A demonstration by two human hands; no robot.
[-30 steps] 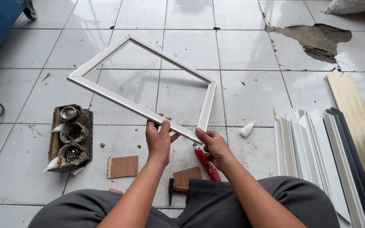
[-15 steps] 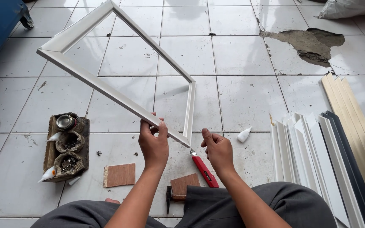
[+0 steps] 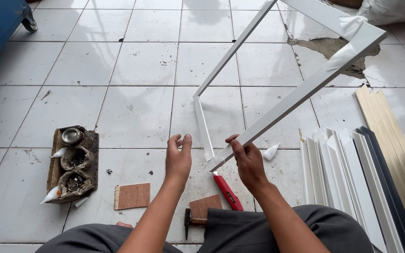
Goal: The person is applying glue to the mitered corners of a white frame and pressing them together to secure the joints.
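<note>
right hand (image 3: 248, 161) pinches the near corner of the white frame (image 3: 277, 105), fingers wrapped on the rail so the whole rectangle tilts up and away toward one o'clock, its far corner, taped over, lifted clear of the tiled floor (image 3: 137, 61). that one corner grip looks like the pivot, the frame swinging off it. left hand (image 3: 178, 157) hangs just beside the corner at nine o'clock of it, fingers loosely together and slightly curled, holding nothing, touching nothing, apparently ready to steady the short rail.

below the right hand, at six o'clock, a red utility knife (image 3: 227, 191) lies flat on the tile, close in. at five o'clock of the left hand a hammer (image 3: 188, 220) rests by a small brown board (image 3: 206, 206), another brown board (image 3: 133, 196) at eight o'clock. far out at nine o'clock sits a wooden tray (image 3: 71, 164) of small pots holding what seem to be nails and bits, a white glue tube (image 3: 51, 195) against it. a second white tube (image 3: 270, 152) lies at three o'clock of the right hand, and a stack of white mouldings (image 3: 343, 178) runs along the right side.
</note>
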